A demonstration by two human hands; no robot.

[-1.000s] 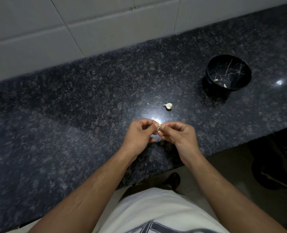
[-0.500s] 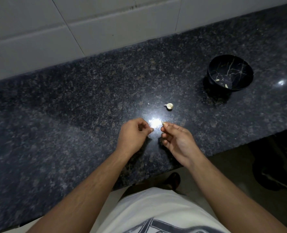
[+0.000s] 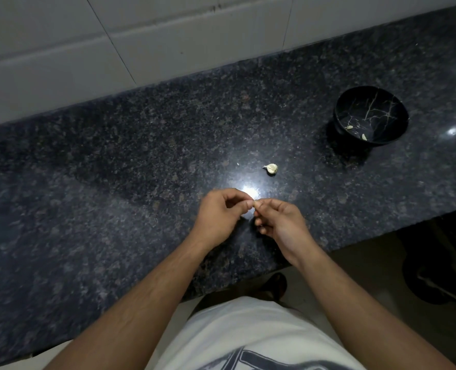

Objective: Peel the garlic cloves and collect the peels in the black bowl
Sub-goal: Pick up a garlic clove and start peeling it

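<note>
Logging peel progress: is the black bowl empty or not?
Not empty. The black bowl stands upright and holds two small pale bits near its bottom.

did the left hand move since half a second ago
Yes. The left hand has shifted right, back against the right hand, closing the gap beside the bright glare spot on the countertop. The loose garlic clove lies beyond them.

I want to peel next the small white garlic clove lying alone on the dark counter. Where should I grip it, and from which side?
Probably pinch the small white garlic clove across its rounded body from above; its thin tip points left and looks hard to hold.
</note>
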